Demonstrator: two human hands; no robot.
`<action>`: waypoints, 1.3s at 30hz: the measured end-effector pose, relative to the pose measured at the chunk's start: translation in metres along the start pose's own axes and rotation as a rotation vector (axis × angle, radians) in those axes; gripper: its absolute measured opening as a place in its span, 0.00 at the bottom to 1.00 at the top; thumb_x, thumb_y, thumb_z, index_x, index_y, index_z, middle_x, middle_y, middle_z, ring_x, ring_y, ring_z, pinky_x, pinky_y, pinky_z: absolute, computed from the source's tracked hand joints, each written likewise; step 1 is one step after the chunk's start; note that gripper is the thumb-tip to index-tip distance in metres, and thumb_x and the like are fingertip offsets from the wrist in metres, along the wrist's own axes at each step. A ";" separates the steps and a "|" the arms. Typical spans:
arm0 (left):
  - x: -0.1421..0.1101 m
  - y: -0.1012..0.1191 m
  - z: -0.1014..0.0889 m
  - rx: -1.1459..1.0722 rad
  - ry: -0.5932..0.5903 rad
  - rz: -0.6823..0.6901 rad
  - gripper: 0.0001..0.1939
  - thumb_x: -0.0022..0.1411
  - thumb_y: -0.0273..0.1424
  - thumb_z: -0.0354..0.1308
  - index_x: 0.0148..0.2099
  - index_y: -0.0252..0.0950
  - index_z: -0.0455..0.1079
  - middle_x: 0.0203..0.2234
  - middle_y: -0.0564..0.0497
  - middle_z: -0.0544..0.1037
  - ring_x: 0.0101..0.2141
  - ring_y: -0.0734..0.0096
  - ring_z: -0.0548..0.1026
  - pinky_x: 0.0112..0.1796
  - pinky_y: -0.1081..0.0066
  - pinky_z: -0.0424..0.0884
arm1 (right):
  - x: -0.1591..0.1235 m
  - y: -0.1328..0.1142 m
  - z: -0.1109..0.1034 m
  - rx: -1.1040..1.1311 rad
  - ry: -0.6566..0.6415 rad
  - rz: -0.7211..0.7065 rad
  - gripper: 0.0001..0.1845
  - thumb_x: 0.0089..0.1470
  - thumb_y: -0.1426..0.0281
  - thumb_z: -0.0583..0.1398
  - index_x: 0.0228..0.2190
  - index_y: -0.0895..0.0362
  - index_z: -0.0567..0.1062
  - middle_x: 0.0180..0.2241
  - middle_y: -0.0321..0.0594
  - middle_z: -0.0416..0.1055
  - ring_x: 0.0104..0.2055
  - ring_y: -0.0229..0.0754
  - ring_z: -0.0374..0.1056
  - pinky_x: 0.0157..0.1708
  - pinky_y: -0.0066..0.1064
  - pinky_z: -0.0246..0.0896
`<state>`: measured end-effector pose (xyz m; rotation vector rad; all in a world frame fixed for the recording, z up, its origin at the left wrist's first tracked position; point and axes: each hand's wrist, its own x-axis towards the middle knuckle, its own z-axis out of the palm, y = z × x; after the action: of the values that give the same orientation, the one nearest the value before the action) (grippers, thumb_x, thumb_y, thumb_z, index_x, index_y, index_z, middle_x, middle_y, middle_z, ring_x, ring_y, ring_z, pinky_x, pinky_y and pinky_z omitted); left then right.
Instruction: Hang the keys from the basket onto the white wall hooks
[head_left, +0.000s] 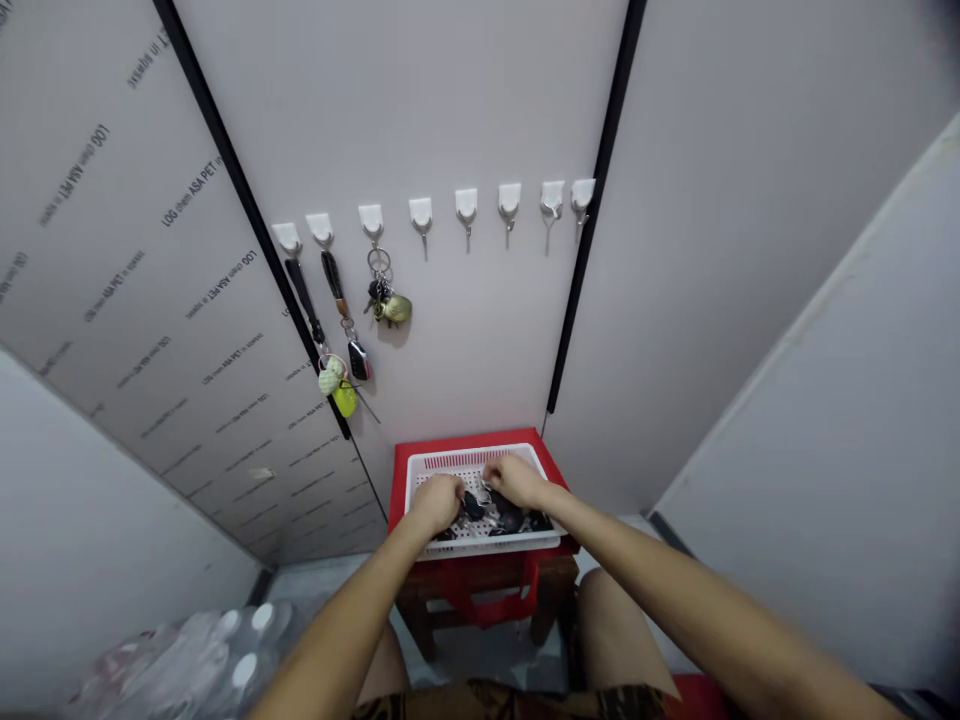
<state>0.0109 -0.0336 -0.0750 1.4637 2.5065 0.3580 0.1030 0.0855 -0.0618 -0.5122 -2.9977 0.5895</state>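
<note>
Both my hands are inside a white plastic basket [480, 547] that holds several dark key fobs and shiny metal pieces. The curled fingers of my left hand [439, 502] are closed at the edge of a dark key fob [472, 505] near the basket's middle. On the other side, my right hand [516, 479] makes a pinch above the basket floor; whatever lies between its fingertips is too small to make out. Below that hand rests a black rounded item [508, 517]. Fingers and wrists cover part of the contents.
The basket stands on red cloth [400, 470] over a wooden stool [559, 578]. Several white hooks [421, 212] line the wall. From three hang a green charm set [331, 377], a black car key [359, 360] and a key bunch [390, 305]. Capped bottles [244, 668] sit lower left.
</note>
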 end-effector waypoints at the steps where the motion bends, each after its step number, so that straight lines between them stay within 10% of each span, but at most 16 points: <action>1: 0.001 -0.004 -0.004 -0.025 0.013 -0.045 0.11 0.43 0.22 0.44 0.29 0.35 0.66 0.26 0.49 0.70 0.28 0.73 0.66 0.29 0.75 0.59 | 0.002 -0.001 -0.003 0.046 0.040 0.023 0.15 0.39 0.77 0.47 0.27 0.60 0.70 0.27 0.41 0.69 0.29 0.35 0.62 0.28 0.23 0.52; 17: 0.004 -0.004 -0.051 -0.800 0.078 -0.024 0.04 0.41 0.26 0.50 0.22 0.30 0.63 0.13 0.57 0.63 0.17 0.84 0.59 0.20 0.81 0.56 | 0.005 -0.032 -0.008 0.673 0.136 -0.108 0.11 0.39 0.68 0.51 0.21 0.62 0.69 0.18 0.35 0.64 0.20 0.31 0.57 0.21 0.23 0.52; 28: 0.016 0.027 -0.163 -0.755 0.821 0.195 0.13 0.42 0.23 0.49 0.35 0.32 0.59 0.28 0.50 0.67 0.28 0.79 0.65 0.31 0.76 0.62 | 0.054 -0.097 -0.140 1.026 0.396 -0.158 0.04 0.39 0.73 0.51 0.17 0.61 0.62 0.13 0.30 0.59 0.13 0.26 0.55 0.15 0.20 0.52; 39: 0.038 0.043 -0.245 -0.509 0.861 0.186 0.16 0.44 0.23 0.49 0.38 0.32 0.63 0.33 0.48 0.69 0.31 0.75 0.67 0.35 0.72 0.62 | 0.093 -0.127 -0.218 1.093 0.659 -0.110 0.05 0.41 0.74 0.51 0.17 0.60 0.61 0.14 0.31 0.60 0.14 0.27 0.56 0.13 0.19 0.54</action>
<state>-0.0468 -0.0038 0.1678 1.5066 2.4824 1.8352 -0.0020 0.0836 0.1859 -0.3277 -1.7149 1.4960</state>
